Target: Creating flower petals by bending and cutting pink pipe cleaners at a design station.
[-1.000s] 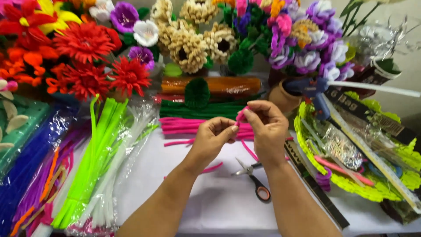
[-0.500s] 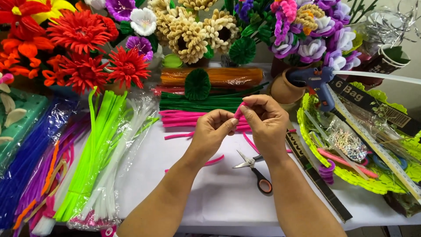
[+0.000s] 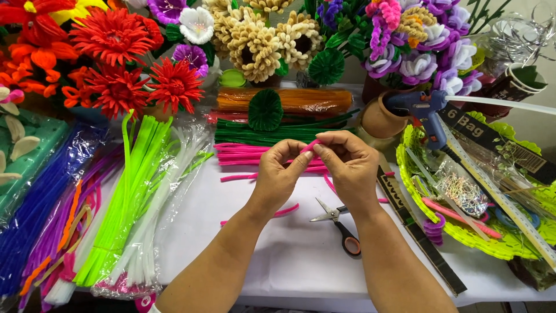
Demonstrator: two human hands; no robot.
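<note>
Here the left hand and right hand meet above the white desk, both pinching one pink stem between fingertips; its upper end shows between the thumbs, its tail curves down past the right wrist. Scissors lie just below the right hand; loose pink stems lie behind the hands, green ones to the left; a blue glue gun sits to the right.

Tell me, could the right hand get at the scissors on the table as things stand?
Probably yes: the scissors lie uncovered just below the right hand, though it pinches a pink pipe cleaner with the left hand.
</note>
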